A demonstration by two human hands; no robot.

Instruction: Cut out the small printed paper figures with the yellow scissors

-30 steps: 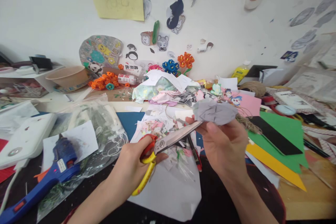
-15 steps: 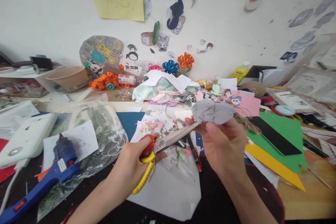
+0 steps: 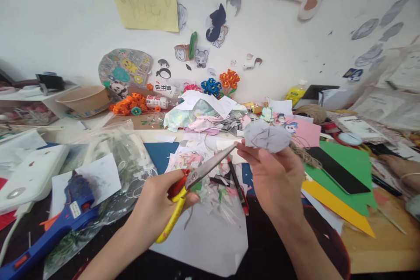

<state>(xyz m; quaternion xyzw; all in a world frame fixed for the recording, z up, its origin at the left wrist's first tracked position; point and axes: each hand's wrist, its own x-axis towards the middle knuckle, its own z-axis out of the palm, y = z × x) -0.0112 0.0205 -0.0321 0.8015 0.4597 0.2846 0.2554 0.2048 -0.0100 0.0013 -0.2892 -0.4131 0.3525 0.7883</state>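
Above the desk's paper litter, head view: left hand [image 3: 157, 203] is closed through the yellow-and-red handles of the scissors [image 3: 193, 183], thumb and fingers wrapped tight. Blades read as shut or nearly so, tips angled up and right, stopping just short of the grey paper piece [image 3: 266, 136]. Whether tip and paper touch cannot be told.

Right hand [image 3: 277, 179] pinches the grey paper piece from below, thumb and fingertips closed on its lower edge. The piece is held raised and tilted toward the camera, which keeps its pencilled lines readable and its edge free of the clutter beneath.

Under both hands lies a white sheet [image 3: 210, 240] strewn with offcuts, placed as if to catch trimmings. A blue glue gun [image 3: 65, 223] rests well to the left on a clear plastic bag [image 3: 124, 162]. Green card [image 3: 354, 175] and yellow card [image 3: 337, 208] are stacked to the right.
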